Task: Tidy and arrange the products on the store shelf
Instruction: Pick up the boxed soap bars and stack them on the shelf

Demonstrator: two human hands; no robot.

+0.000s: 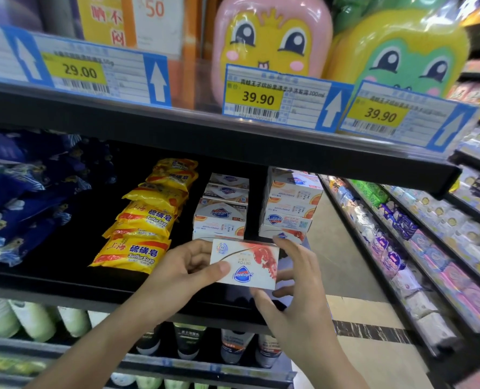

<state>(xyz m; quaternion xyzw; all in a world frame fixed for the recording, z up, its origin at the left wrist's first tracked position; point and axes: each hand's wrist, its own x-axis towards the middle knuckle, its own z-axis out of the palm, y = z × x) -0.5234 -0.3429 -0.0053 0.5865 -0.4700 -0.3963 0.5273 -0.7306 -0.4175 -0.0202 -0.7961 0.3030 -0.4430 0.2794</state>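
Note:
A white soap box (245, 263) with a red splash and a blue shield logo, printed upside down to me, is held in front of the middle shelf's front edge. My left hand (182, 272) grips its left side, thumb across the face. My right hand (295, 279) holds its right side, fingers curled round the top and bottom edges. Behind it stand two stacks of similar soap boxes, a left stack (222, 214) and a right stack (290, 203).
Yellow sulfur soap packs (146, 223) lie in an overlapping row to the left, with dark blue packets (22, 192) beyond. The black shelf (64, 279) has price tags above. Cartoon bottles (269, 37) stand on the upper shelf. Tubes (233, 346) fill the shelf below; an aisle runs right.

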